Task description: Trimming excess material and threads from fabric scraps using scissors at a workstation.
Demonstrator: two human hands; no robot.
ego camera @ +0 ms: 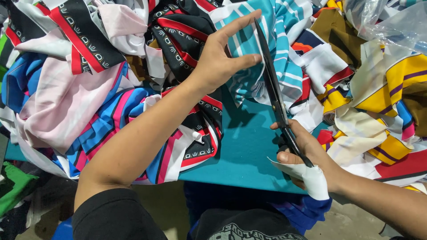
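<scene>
Broadly, a teal work table (249,151) carries two heaps of printed fabric offcuts: one heap of pink, blue, black and red pieces (89,89) to the person's left, one of yellow, white and red pieces (378,98) to the right. Between them, over the table's far side, hangs the single piece being worked, a teal-and-white striped fabric panel (284,53). The left hand (218,58) is spread, fingers extended, pinching the panel's edge between thumb and forefinger just beside the blades. The right hand (302,155) is closed through the handles of one pair of long black scissors (273,84), blades nearly together and touching the cloth; a white cloth wrap (311,178) covers part of this hand. The panel appears light, limp and somewhat slippery, so it likely handles best held taut near the cut line. One clear plastic bag (391,22) lies at the upper right.
</scene>
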